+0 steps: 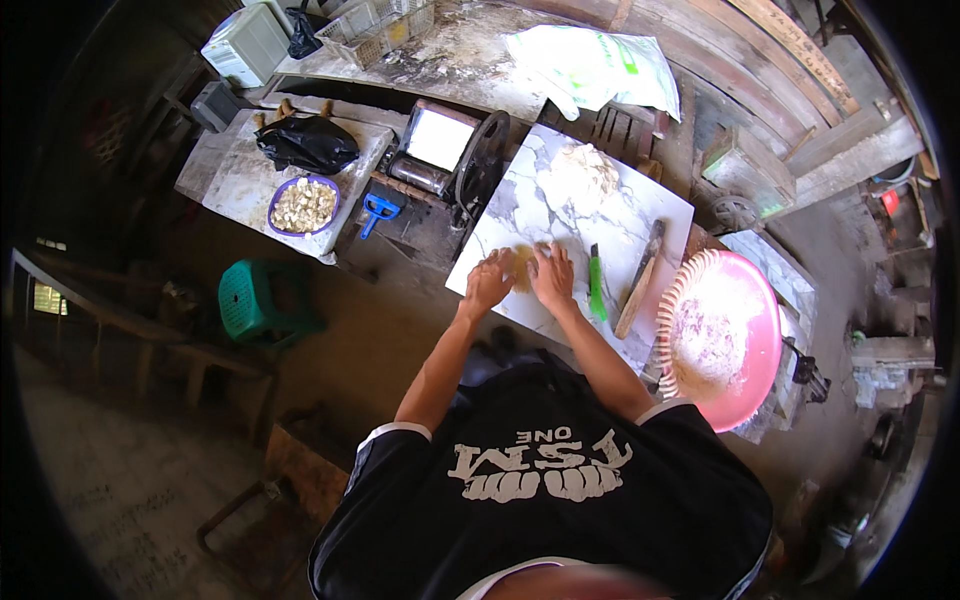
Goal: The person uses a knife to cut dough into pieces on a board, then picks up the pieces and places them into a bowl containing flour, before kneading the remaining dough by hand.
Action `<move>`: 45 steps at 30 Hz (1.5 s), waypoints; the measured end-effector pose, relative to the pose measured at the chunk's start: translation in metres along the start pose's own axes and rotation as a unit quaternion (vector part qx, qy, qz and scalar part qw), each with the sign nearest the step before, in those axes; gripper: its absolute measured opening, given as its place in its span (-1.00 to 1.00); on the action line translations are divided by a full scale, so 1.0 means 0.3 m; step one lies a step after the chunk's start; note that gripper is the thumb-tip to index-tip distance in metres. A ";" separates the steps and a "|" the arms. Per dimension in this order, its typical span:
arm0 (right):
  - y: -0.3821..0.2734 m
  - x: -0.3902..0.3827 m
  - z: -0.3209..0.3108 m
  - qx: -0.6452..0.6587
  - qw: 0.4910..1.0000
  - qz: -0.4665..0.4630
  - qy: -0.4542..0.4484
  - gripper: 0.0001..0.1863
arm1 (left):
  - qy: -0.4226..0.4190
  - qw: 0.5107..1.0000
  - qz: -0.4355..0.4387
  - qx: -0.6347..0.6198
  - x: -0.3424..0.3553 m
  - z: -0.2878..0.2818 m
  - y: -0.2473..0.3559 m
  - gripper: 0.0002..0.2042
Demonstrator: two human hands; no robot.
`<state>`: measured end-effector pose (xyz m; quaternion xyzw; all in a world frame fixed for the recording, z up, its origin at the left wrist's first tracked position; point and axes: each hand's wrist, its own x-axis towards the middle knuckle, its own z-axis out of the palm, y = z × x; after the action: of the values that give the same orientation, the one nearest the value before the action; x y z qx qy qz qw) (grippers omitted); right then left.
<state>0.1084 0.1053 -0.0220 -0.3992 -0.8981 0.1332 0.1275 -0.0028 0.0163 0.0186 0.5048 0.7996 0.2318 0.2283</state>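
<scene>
A small yellowish-tan piece (522,268), its kind too small to make out, lies on the marble-patterned board (515,205). My left hand (488,281) grips its left side with bent fingers, and my right hand (552,277) grips the right side. Beyond my hands rests a pale heap of dough (583,178). A knife with a green handle (597,288) lies just right of my right hand. Farther right is a long wooden-handled tool (637,290) with a dark upper part. Pale strips (680,290) line the left rim of a pink basin (762,325) holding whitish powder (710,335).
Left of the board stands a roller machine (435,145) with a dark wheel (482,165). A purple-rimmed bowl of pale chunks (304,206), a black bag (308,143) and a blue scraper-like tool (379,212) are nearby. A green stool (265,300) stands lower left; a white sack (600,65) lies behind.
</scene>
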 end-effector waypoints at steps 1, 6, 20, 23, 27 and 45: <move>0.001 0.013 0.004 0.002 1.000 0.001 0.002 -0.64 | 0.002 1.000 -0.001 0.003 0.006 0.002 -0.001 -0.55; -0.004 0.051 0.000 0.054 0.998 -0.017 -0.008 -0.82 | 0.034 0.999 0.003 -0.008 -0.004 0.024 -0.057 -0.56; 0.006 0.110 0.000 0.034 0.996 -0.044 -0.068 -0.87 | 0.031 0.999 -0.019 -0.033 -0.005 0.006 -0.060 -0.60; 0.030 0.141 0.016 0.075 0.991 -0.062 -0.096 -0.87 | 0.055 0.998 -0.008 -0.024 0.000 0.023 -0.076 -0.61; 0.035 0.146 0.034 0.111 0.987 -0.028 -0.113 -0.90 | 0.041 0.999 -0.020 -0.028 0.008 0.027 -0.085 -0.57; -0.024 0.100 -0.137 0.174 0.969 -0.122 -0.129 -0.93 | 0.029 0.992 0.033 -0.117 0.040 0.056 -0.121 -0.60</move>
<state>0.0979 0.1288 0.0225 -0.2377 -0.9118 0.3213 0.0939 -0.0229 0.0158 -0.0181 0.4937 0.7563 0.3459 0.2543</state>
